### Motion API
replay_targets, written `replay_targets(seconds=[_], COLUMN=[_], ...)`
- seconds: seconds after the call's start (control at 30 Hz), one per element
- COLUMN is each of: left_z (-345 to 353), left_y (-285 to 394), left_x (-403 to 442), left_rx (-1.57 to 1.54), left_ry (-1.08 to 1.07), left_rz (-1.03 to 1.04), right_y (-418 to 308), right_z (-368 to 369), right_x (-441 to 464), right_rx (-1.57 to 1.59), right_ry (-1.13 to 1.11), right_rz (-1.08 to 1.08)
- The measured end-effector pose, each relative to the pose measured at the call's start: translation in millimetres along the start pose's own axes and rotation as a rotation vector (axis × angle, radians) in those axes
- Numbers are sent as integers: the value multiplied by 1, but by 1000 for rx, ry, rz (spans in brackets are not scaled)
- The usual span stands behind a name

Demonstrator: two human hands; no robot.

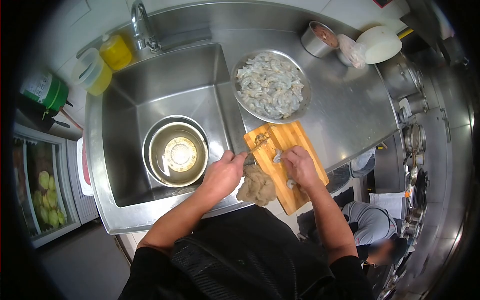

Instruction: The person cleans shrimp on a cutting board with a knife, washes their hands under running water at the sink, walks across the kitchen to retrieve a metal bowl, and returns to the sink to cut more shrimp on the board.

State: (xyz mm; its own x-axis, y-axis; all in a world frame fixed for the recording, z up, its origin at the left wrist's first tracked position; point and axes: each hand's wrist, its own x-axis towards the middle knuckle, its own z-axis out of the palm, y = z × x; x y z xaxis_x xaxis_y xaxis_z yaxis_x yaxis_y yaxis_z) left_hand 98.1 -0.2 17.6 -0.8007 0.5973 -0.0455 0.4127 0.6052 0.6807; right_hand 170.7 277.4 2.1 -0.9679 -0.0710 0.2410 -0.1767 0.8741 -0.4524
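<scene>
My left hand (225, 172) is closed around the handle of a small knife (259, 145), whose narrow blade reaches over the wooden cutting board (299, 137). Pinched at the fingertips of my right hand (301, 167) is a peeled shrimp (277, 156), low over the board. Another shrimp piece (291, 183) lies nearer me, partly beside that hand. Dark scraps (261, 137) are gathered at the board's far left corner. Beyond the board stands a steel bowl (308, 95) heaped with raw shrimp (270, 85). A crumpled brown cloth (256, 186) lies beside my left hand.
On the left is a steel sink (165, 97) holding a round pot (146, 150) with liquid, below a faucet (142, 30). Yellow liquid containers (116, 52) stand behind it. A metal can (317, 42) and white bowl (380, 45) sit back right. A person in grey (370, 220) is at right.
</scene>
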Motion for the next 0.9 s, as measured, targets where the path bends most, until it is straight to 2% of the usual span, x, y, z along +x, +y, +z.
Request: replay_targets(seconds=[0.1, 0.2, 0.3, 0.37, 0.47, 0.57, 0.67, 0.77, 0.9], left_z=[3, 9, 9, 10, 8, 11, 9, 5, 6], left_y=[3, 9, 9, 4, 1, -1, -2, -2, -3], left_x=[-5, -6, -5, -5, -6, -6, -8, -13, -18], left_rx=[-71, -85, -94, -98, -96, -97, -121, -130, -122], left_ry=[10, -70, -98, -42, 4, 25, 55, 60, 37], left_rz=[103, 119, -10, -17, -33, 4, 15, -8, 6], right_y=[3, 2, 2, 2, -5, -28, -25, -39, -43], right_z=[-5, -5, -8, -12, -8, -14, 5, -3, -1], right_x=[-1, 0, 3, 2, 4, 19, 22, 30, 27], right_rx=[-17, -53, -76, -72, -70, -141, -184, -246, -323], right_ry=[-4, -8, -17, -35, -16, -158, -154, -269, -228], right_rz=[10, -2, 6, 27, 216, 289, 278, 296, 250])
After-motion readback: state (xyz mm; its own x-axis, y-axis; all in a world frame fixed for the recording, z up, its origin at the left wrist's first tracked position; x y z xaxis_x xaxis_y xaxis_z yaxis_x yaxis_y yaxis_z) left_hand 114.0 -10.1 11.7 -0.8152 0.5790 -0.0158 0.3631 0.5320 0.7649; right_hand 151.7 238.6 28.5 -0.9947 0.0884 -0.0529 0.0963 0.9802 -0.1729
